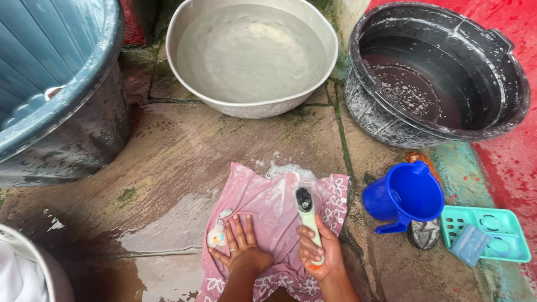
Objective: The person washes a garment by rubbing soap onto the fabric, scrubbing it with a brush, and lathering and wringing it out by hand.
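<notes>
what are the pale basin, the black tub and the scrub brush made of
Pale basin: probably enamelled or dull metal; smooth grey-white sheen, thin rolled rim.
Black tub: looks like moulded plastic or rubber; matte, ribbed rim, suds-flecked.
Scrub brush: pale glossy plastic handle, dark bristles, held in the right hand.

Single head-worn view, looking steeply down, close above wet paved floor (168, 162)

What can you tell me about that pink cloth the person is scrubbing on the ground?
The pink cloth lies spread flat on the wet paving, soaked, with white flower patterns along its edges and soap foam at its top edge. The left hand presses it down, fingers spread. The right hand holds a pale-handled scrubbing brush, its dark bristles on the fabric.
</notes>
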